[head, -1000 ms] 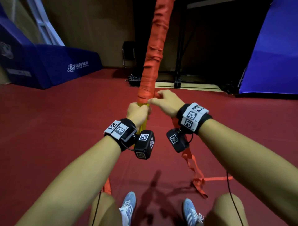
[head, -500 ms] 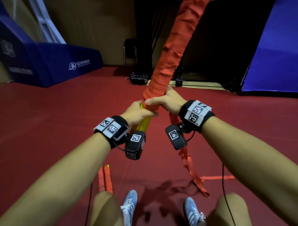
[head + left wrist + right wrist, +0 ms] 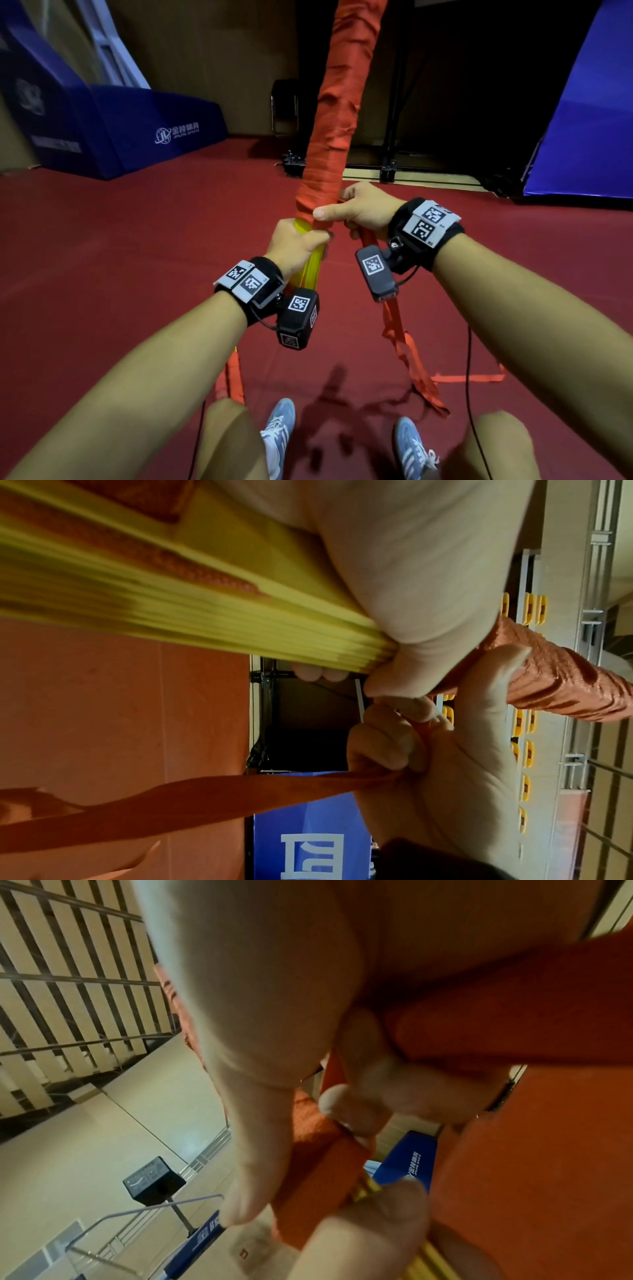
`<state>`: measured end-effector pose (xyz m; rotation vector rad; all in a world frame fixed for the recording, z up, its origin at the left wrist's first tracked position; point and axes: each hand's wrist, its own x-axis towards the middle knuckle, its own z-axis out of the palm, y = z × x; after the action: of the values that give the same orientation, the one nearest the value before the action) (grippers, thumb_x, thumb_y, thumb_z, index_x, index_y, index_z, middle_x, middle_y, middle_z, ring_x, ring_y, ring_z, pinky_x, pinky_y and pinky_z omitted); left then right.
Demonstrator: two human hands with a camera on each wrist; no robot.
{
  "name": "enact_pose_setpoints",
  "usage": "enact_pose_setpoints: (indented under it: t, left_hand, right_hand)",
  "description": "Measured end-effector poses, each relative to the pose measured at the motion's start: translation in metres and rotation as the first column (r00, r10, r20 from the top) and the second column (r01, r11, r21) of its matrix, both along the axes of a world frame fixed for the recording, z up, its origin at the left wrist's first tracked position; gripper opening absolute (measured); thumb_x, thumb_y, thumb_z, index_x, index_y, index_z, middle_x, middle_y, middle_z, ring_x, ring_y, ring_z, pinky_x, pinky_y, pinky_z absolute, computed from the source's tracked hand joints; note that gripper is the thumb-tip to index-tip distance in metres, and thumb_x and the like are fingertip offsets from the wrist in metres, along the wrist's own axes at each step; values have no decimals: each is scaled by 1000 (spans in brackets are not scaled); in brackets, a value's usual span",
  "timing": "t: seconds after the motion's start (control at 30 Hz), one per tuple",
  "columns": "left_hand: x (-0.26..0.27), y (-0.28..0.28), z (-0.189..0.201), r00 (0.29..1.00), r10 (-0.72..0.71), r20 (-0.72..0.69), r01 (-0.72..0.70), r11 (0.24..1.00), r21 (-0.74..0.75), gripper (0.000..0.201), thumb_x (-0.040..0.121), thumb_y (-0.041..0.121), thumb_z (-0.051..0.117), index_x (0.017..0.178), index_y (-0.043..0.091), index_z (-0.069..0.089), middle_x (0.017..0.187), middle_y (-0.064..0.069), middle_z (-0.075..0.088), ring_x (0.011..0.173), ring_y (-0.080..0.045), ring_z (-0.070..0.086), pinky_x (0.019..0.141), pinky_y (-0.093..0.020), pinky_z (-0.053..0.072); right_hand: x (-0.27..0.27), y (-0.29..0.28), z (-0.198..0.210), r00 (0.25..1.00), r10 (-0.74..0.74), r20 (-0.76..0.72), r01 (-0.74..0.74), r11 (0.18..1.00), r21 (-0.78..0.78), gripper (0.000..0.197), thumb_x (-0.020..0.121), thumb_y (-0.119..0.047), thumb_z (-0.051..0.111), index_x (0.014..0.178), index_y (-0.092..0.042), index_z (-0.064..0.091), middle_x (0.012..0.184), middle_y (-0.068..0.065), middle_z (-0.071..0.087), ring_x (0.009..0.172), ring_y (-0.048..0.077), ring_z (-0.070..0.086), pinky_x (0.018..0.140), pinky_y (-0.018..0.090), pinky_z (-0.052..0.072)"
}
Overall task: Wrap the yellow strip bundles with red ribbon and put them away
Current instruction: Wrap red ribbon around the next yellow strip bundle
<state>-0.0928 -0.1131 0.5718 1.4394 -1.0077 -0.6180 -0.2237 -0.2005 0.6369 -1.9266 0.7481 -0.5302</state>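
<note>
The dark red floor [image 3: 102, 274] fills the head view, with one blue mat [image 3: 120, 137] at 10 o'clock and another blue mat [image 3: 589, 120] at 2 o'clock. From the middle, the yellow strip bundle [image 3: 313, 270] rises nearly upright toward 12 o'clock and runs out of the top of the view. Most of its length is covered in close turns of red ribbon [image 3: 339, 102], and only a short yellow stretch shows bare below the wrap. The loose tail of the ribbon [image 3: 407, 353] hangs from the right fist toward 5 o'clock and trails on the floor. A second red-wrapped length [image 3: 233, 380] lies on the floor at 7 o'clock, beside the left leg. The left hand [image 3: 294, 240] has its fingers curled tight round the bare yellow strips, just under the edge of the wrap. The right hand [image 3: 363, 209], touching it at 1 o'clock, presses its thumb on the lowest turn and holds the ribbon in its curled fingers [image 3: 383, 748]. Two blue shoes [image 3: 277, 431] show at 6 o'clock.
</note>
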Motion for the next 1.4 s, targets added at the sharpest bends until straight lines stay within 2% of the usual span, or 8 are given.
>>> enact_pose_setpoints:
  t: [0.23,0.33,0.47,0.6,0.8,0.97,1.17,1.4]
  left_hand:
    - [9,-4,3,984,154,-94,-156,988,-10,21,66,26,86,81,12,81,79,-11,77,63,-17,61,61,-39,53]
    - [8,-4,9,961,258,-96,-257,966,14,25,70,22,84,61,7,66,55,3,59,48,-14,47,47,-26,38]
    - [1,-6,13,938,340,-62,-338,940,39,18,65,28,72,65,13,63,62,-1,60,54,-30,56,47,-25,39]
    - [-2,-1,7,918,350,185,-374,921,113,43,65,35,62,104,20,70,100,-7,74,92,-34,70,79,-43,59]
    - [21,12,11,953,8,302,-11,1000,8,53,70,22,84,111,15,52,96,-8,64,82,-24,60,71,-28,50]
    - [27,22,4,935,-348,-70,351,935,48,62,59,4,75,114,22,52,85,-13,70,72,-30,71,67,-37,56]
    - [15,17,5,989,-67,129,49,989,136,21,59,10,71,78,14,61,59,-1,60,51,-22,62,57,-33,50]
    - [-6,8,-7,839,224,495,-325,937,128,47,82,19,72,119,13,43,109,-15,65,106,-41,62,83,-41,49]
  right_hand:
    - [3,3,-8,996,46,75,-45,999,-14,31,99,-23,63,72,-10,60,59,2,58,37,11,32,39,18,25]
    - [9,3,-1,998,-15,-62,-2,962,-274,21,87,-15,69,67,-17,64,63,1,62,45,12,45,46,25,35]
    - [22,19,-2,973,-142,-181,53,905,-422,28,85,-43,66,72,-18,63,74,1,64,70,22,59,55,30,37]
    - [39,24,-11,918,-344,-197,210,845,-492,76,62,-92,52,76,-18,62,77,4,65,71,25,63,59,33,43]
    - [25,6,-24,979,-52,195,89,978,-186,48,89,-46,74,63,-15,47,50,-10,41,43,5,34,48,27,30]
    - [14,3,-32,973,81,218,-95,994,53,44,94,-28,70,64,-19,39,54,0,29,40,11,22,40,20,18]
    - [11,5,-31,995,19,102,-23,999,39,39,96,-39,65,72,-12,51,59,6,43,40,15,31,40,20,24]
    - [27,17,-18,948,-259,-185,197,934,-297,84,69,-87,60,91,-7,69,85,6,67,75,25,62,64,31,43]
